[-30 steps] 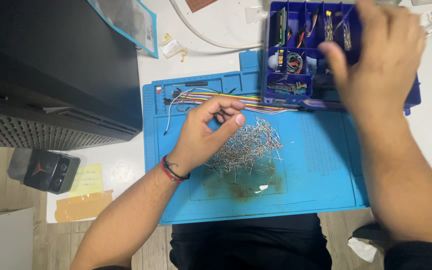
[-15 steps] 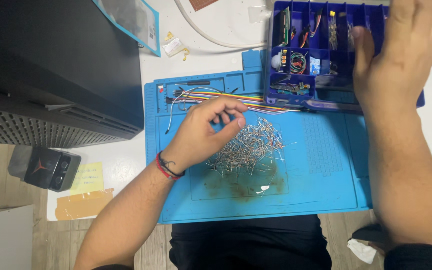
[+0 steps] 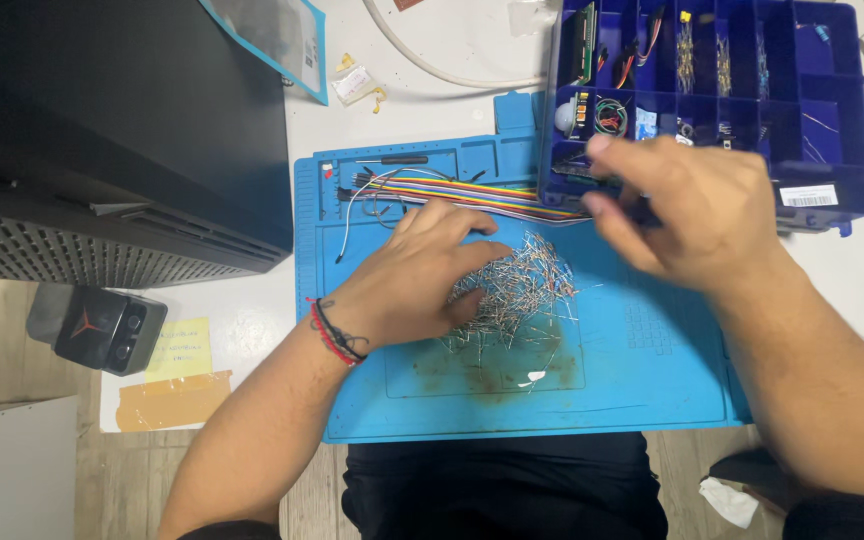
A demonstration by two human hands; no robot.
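Plainly, the left hand (image 3: 422, 275) lies flat, fingers (image 3: 467, 255) loosely spread into the pile of wire-legged parts (image 3: 517, 295) on the blue mat (image 3: 642, 385) — just right of its fingertips. The right hand (image 3: 697, 215) hovers blurred by the blue compartment box (image 3: 822, 110) — grip unclear.

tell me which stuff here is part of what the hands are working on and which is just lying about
In hand:
left hand on the pile of small wire-legged parts
right hand by the blue compartment box
blue work mat

Lying about:
rainbow ribbon cable
black computer case
white cable
yellow note
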